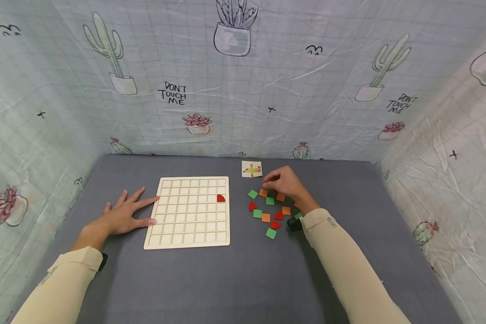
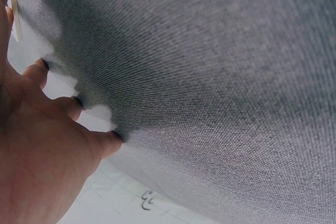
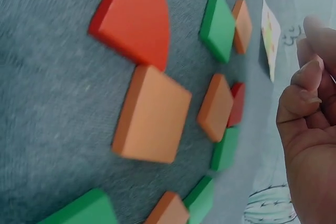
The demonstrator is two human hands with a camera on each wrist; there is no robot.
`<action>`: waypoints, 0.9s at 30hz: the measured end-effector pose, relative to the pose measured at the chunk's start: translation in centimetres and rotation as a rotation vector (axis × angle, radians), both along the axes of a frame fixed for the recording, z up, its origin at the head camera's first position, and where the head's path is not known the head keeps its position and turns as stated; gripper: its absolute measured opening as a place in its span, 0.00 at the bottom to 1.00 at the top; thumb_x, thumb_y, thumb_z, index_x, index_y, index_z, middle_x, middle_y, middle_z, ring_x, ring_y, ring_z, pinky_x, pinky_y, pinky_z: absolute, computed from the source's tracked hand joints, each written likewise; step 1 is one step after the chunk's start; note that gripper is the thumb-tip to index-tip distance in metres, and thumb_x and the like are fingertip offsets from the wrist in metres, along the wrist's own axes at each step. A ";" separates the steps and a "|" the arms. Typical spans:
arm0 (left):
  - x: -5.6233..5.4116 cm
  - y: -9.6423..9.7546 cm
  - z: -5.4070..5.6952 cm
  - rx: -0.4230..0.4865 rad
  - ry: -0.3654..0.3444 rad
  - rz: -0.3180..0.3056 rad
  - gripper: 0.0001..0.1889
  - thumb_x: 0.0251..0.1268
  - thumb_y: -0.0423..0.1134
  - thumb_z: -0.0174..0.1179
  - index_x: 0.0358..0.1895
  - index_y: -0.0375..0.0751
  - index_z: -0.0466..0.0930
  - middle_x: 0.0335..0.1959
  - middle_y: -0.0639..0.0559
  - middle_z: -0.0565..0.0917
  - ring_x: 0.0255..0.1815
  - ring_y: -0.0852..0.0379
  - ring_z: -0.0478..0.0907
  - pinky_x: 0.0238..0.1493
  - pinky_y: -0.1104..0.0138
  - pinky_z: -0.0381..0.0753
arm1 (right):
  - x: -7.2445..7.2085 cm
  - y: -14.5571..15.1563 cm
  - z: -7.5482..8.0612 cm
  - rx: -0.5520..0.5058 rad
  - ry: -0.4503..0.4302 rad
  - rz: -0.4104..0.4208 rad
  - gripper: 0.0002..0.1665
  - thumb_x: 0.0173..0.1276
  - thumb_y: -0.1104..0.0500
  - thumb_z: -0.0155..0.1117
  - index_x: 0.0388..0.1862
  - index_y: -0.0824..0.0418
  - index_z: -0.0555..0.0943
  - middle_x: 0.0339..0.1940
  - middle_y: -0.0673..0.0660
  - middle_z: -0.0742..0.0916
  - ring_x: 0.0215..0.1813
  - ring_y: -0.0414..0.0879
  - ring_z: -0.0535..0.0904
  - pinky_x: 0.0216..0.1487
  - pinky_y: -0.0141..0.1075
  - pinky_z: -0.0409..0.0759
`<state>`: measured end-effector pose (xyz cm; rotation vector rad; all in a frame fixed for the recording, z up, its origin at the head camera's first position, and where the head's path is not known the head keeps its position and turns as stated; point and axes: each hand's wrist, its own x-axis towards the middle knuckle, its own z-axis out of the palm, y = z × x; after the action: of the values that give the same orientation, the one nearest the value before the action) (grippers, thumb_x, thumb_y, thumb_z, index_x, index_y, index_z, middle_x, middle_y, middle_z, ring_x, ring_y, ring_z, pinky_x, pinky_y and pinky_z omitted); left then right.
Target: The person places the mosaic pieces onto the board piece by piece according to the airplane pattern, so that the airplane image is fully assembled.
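Observation:
A pale gridded board [image 1: 188, 212] lies on the grey table with one red quarter-round tile [image 1: 221, 198] in a cell near its right edge. My left hand [image 1: 123, 215] rests on the table with fingers spread, its index finger and thumb at the board's left edge. In the left wrist view, fingertips [image 2: 113, 142] press on the cloth. My right hand [image 1: 285, 182] is over the far side of the loose tiles, close to an orange square tile [image 1: 263, 192]. Its fingers are curled in the right wrist view; whether a tile is between the fingertips is hidden.
Several green, orange and red tiles [image 1: 266, 218] lie scattered right of the board. Behind them is a small pattern card [image 1: 252, 169] with a coloured figure. A cactus-print cloth [image 1: 243, 99] hangs around the table's back and sides.

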<state>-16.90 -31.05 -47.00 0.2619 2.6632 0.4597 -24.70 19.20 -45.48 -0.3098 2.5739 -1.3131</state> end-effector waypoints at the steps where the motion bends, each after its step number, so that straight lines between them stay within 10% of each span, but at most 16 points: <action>1: 0.0 0.0 0.1 0.001 0.000 0.001 0.47 0.64 0.74 0.60 0.83 0.62 0.58 0.87 0.34 0.41 0.81 0.13 0.32 0.65 0.14 0.33 | -0.1 0.1 -0.1 0.004 -0.001 -0.002 0.13 0.69 0.62 0.73 0.49 0.69 0.90 0.49 0.65 0.92 0.44 0.52 0.86 0.43 0.37 0.83; 27: 0.2 0.0 0.2 0.013 0.006 0.001 0.47 0.64 0.74 0.60 0.83 0.62 0.58 0.87 0.35 0.40 0.81 0.14 0.31 0.65 0.15 0.32 | 0.9 -0.6 -2.2 0.205 -0.037 -0.086 0.17 0.61 0.57 0.81 0.47 0.63 0.89 0.42 0.60 0.89 0.41 0.50 0.81 0.40 0.37 0.80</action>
<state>-16.72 -31.01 -46.81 0.2660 2.6677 0.4772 -23.83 18.65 -47.72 -0.1367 2.6876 -1.0582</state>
